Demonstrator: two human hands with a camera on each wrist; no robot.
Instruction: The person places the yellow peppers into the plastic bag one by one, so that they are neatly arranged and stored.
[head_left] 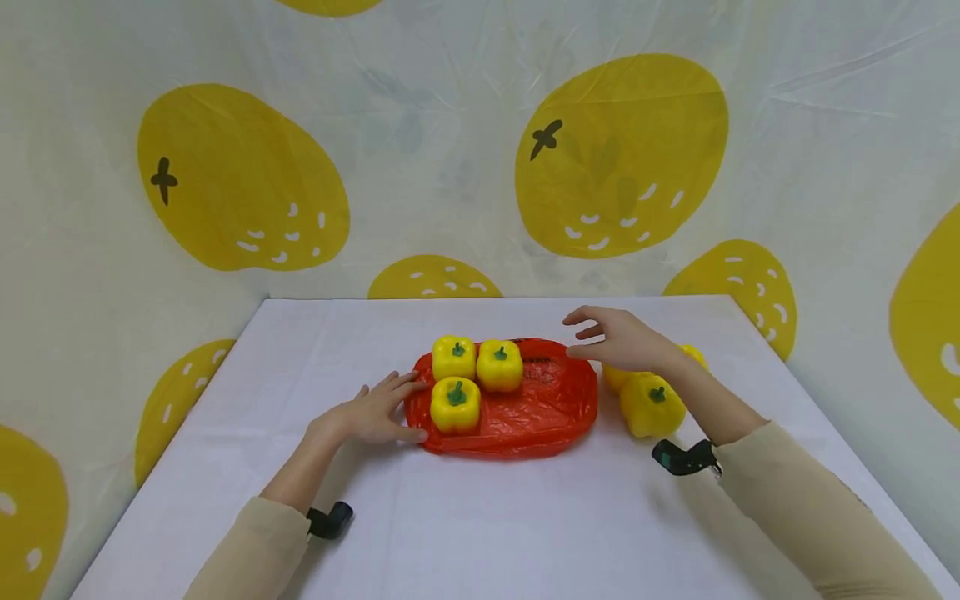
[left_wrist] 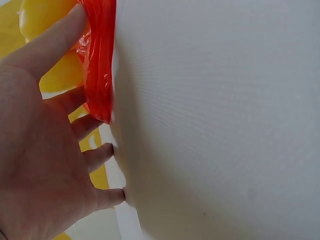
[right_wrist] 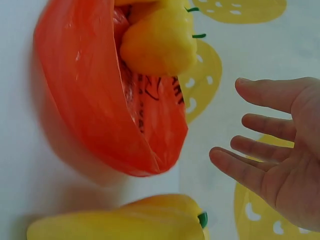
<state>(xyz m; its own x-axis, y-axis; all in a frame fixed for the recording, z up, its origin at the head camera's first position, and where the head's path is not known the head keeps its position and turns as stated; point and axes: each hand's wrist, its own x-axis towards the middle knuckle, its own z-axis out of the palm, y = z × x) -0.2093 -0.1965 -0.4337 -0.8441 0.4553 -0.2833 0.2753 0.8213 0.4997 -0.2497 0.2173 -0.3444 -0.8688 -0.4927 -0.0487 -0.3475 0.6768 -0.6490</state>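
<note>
Three yellow bell peppers [head_left: 455,405] with green stems sit in the left part of a red plastic bag [head_left: 536,417], whose mouth is spread open. My left hand [head_left: 378,410] rests at the bag's left edge, fingers spread; in the left wrist view its thumb touches the red plastic [left_wrist: 100,60]. Raised above the bag's right end, my right hand [head_left: 618,337] has its fingers apart and holds nothing. Below and behind that hand, more yellow peppers [head_left: 651,407] lie on the table, partly hidden by the forearm. Dark printing shows on the bag's inner wall [right_wrist: 157,110].
A white cloth covers the table [head_left: 465,525]. Around it hangs a pale curtain [head_left: 435,150] printed with large yellow fruit. Each wrist carries a black camera mount [head_left: 330,521]. One loose pepper [right_wrist: 120,225] lies close beside the bag in the right wrist view.
</note>
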